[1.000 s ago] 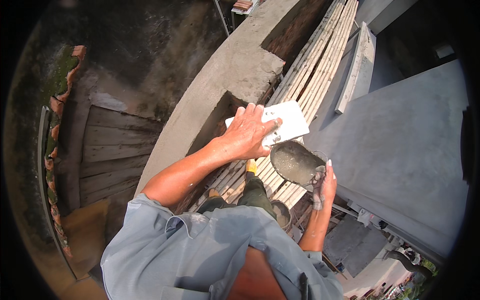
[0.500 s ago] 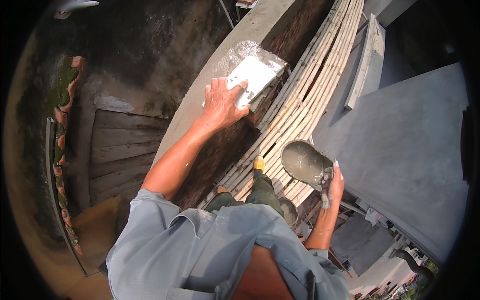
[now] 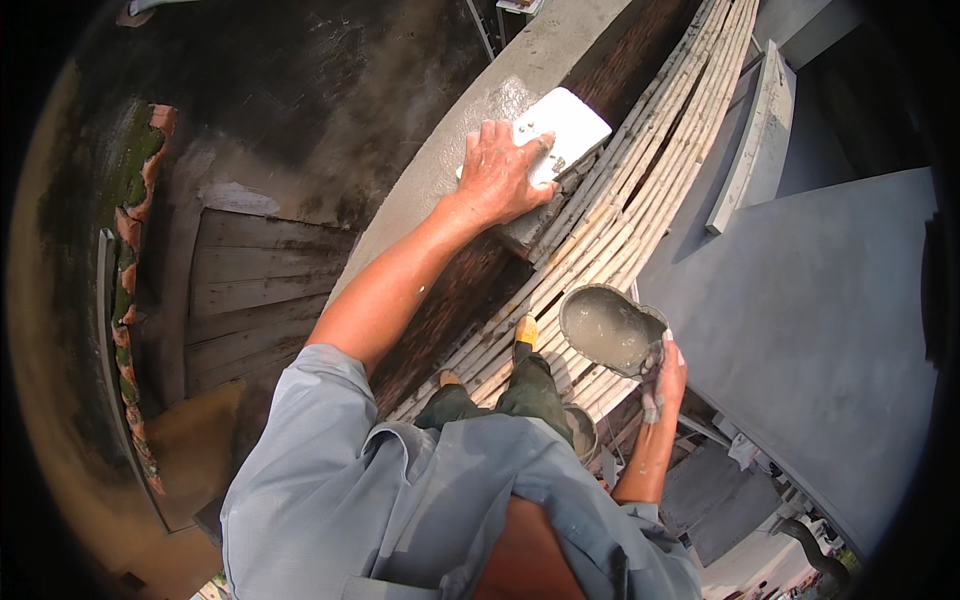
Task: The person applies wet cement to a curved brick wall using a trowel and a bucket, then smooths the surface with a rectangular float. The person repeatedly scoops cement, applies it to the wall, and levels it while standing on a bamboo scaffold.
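My left hand [image 3: 500,170] grips a white rectangular float [image 3: 570,125] with grey smears, pressed on the top of a plastered wall [image 3: 420,185]. A wet grey patch of mortar [image 3: 490,105] lies beside the float on that ledge. My right hand [image 3: 665,378] holds the rim of a dark round bowl [image 3: 605,325], containing wet grey cement, over the bamboo poles below and to the right of the float. Its fingers are smeared with cement.
My booted feet [image 3: 525,335] stand on long bamboo poles [image 3: 650,150] along the brick side of the wall [image 3: 420,315]. A bucket [image 3: 580,430] sits below. A white board [image 3: 750,140] and a grey slab [image 3: 800,300] lie right. Broken roof tiles [image 3: 128,250] edge the dark lower area left.
My left hand with the float has moved from beside the bowl up onto the wall top, then slightly right. A wet patch appeared there. The bowl has shifted a little right.
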### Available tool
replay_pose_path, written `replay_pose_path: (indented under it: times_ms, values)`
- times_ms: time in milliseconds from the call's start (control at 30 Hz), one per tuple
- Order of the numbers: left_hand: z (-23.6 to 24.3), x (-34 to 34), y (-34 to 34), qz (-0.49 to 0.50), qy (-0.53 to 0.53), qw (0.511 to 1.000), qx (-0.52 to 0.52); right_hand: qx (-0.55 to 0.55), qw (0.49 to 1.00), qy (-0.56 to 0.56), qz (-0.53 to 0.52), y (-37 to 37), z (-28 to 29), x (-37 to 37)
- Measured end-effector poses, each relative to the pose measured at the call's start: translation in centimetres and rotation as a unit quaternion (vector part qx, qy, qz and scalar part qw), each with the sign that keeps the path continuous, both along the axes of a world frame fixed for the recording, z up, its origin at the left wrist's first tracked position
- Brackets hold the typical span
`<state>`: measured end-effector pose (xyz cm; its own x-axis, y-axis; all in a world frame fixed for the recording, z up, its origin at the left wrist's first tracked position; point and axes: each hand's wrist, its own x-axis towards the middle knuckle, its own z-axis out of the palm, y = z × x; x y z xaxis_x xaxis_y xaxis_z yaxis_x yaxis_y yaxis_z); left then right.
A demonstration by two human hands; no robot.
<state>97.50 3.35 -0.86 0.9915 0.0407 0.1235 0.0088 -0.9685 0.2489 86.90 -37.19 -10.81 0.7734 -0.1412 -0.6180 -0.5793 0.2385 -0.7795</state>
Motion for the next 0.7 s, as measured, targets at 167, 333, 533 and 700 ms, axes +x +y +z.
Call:
replay_pose_path:
  times_ms: [167,333,533,700]
  values:
    - [0.6,0.9,6.1,0.106,0.031,0.993,0.027,0.019,1.0,-0.015,-0.014,-0.4,-0.9,0.1]
    - [-1.2,-5.5,6.3,0.078,-0.04,0.995,0.053,-0.035,0.999,-0.025,0.005,-2.1,-2.9,0.2]
    - [-1.4,9.8,6.0,0.092,-0.012,0.994,0.055,-0.091,0.996,-0.007,0.016,-3.9,-4.4,-0.9]
    - [-0.3,22.9,5.1,0.092,-0.011,0.993,0.067,-0.102,0.995,0.024,0.004,-5.4,-5.5,-2.5]
